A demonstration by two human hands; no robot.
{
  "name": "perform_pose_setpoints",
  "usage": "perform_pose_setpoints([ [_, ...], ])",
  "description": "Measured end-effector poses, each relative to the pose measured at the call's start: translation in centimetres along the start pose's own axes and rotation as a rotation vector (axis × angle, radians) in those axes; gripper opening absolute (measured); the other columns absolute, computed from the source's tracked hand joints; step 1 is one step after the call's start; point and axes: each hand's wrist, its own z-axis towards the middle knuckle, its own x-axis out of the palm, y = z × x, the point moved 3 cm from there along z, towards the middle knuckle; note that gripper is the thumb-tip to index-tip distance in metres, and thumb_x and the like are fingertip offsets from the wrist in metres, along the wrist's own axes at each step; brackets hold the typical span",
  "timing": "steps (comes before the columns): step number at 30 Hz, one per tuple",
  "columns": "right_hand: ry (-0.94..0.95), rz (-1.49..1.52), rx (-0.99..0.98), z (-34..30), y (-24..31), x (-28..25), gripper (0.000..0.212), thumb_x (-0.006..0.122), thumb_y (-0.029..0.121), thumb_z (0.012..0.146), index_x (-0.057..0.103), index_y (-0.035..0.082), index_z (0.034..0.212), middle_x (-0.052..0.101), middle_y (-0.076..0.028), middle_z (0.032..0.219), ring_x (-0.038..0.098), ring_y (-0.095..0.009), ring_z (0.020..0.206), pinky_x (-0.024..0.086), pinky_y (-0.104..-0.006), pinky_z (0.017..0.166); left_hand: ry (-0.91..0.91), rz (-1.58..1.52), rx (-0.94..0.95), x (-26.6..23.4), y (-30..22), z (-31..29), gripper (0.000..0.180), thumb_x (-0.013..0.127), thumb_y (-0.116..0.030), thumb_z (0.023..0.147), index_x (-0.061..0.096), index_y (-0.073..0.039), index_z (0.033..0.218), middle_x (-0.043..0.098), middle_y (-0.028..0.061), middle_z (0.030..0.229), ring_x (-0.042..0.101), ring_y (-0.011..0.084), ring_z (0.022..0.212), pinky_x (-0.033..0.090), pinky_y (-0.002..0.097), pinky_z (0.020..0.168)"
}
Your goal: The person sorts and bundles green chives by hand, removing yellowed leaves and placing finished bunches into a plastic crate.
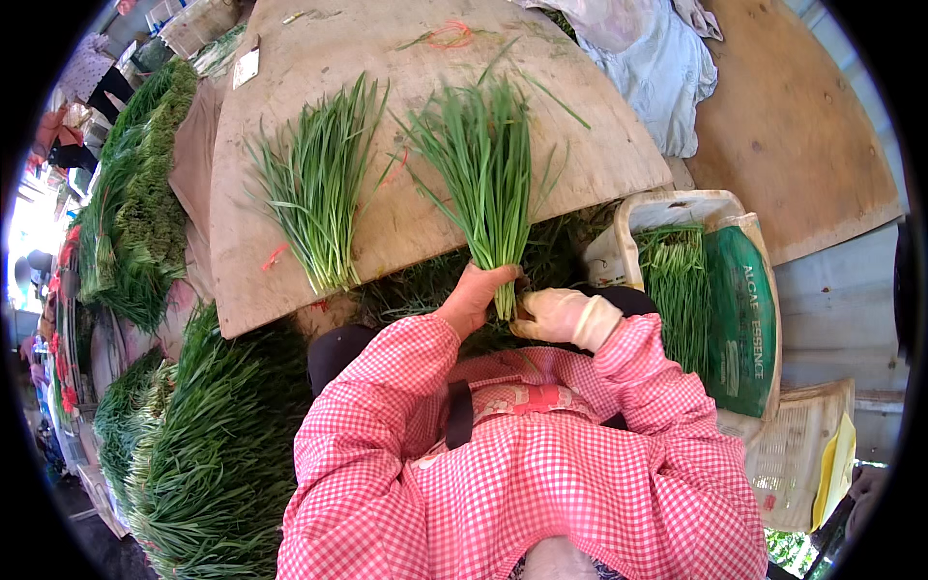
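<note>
Near the centre of the frame, holding a bunch of long green leaves [493, 169] by its lower stems, in a left grip [472, 295] closed round them, with tips fanned toward the top. Just to the right, at the lower stem ends, seen with bent fingers: a right grip [559, 317] in a cream glove; cannot tell whether closed on the stems or merely touching.

Narrow, flat and ribbon-like in the leaf, paling to light green at the stems. Clothed at both arms in pink-and-white checked sleeves [372, 396], puckered and soft.

Behind the held leaves, at upper centre, spread wide: a worn, pale brown bench [580, 159]. Laid upon it, left of the held leaves, a second bunch [324, 184], loosely fanned; farther up, a tangle of orange-red ties [451, 36].

At right of the frame, packed into a whitish crate [626, 232]: upright green stalks [674, 280] beside a green printed sack [737, 319]. At upper right, crumpled pale blue cloth [662, 82] next to a smooth brown board [788, 126]. At lower left, heaped thickly, more greens [222, 454]; at upper left, another person [95, 72], partly visible.
</note>
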Motion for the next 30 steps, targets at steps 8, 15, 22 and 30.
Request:
perform_pose_setpoints([
  [8, -0.963, 0.457, -0.211, -1.8, -3.0, -6.8, 0.019, 0.059, 0.005, 0.081, 0.053, 0.007, 0.099, 0.055, -0.005, 0.077, 0.045, -0.013, 0.059, 0.042, -0.0271, 0.056, 0.179, 0.324, 0.076, 0.9, -2.7, -3.6, 0.03, 0.064, -0.006, 0.072, 0.056, -0.004, 0.101, 0.059, 0.0027, 0.088, 0.055, 0.0125, 0.076, 0.046, 0.029, 0.068],
  [15, -0.825, -0.173, 0.213, -3.0, -3.0, -11.8, 0.054, 0.065, 0.023, 0.074, 0.043, 0.005, 0.12, 0.056, -0.021, 0.104, 0.059, -0.034, 0.085, 0.047, -0.0412, 0.071, 0.282, 0.588, 0.086, 0.4, -3.3, -7.9, 0.039, 0.066, -0.003, 0.07, 0.055, -0.002, 0.108, 0.06, 0.0027, 0.097, 0.055, 0.0128, 0.086, 0.045, 0.0285, 0.077],
  [22, -0.831, -0.03, 0.068, -3.5, -8.2, -9.8, 0.038, 0.066, 0.02, 0.074, 0.054, 0.009, 0.109, 0.061, -0.013, 0.08, 0.059, -0.031, 0.076, 0.046, -0.0368, 0.067, 0.17, 0.287, -0.043, -1.5, -2.0, -12.1, 0.04, 0.063, 0.003, 0.07, 0.055, -0.003, 0.108, 0.058, 0.0033, 0.098, 0.055, 0.015, 0.085, 0.046, 0.0285, 0.072],
  [30, -1.179, -0.297, 0.154, -6.3, -19.0, -11.1, 0.023, 0.056, 0.023, 0.081, 0.056, 0.006, 0.095, 0.061, -0.018, 0.084, 0.058, -0.036, 0.081, 0.045, -0.0415, 0.07, 0.09, 0.16, 0.012, -1.9, -1.0, -14.1, 0.037, 0.063, 0.001, 0.072, 0.053, -0.003, 0.108, 0.058, 0.006, 0.093, 0.056, 0.0175, 0.077, 0.047, 0.0293, 0.067],
])
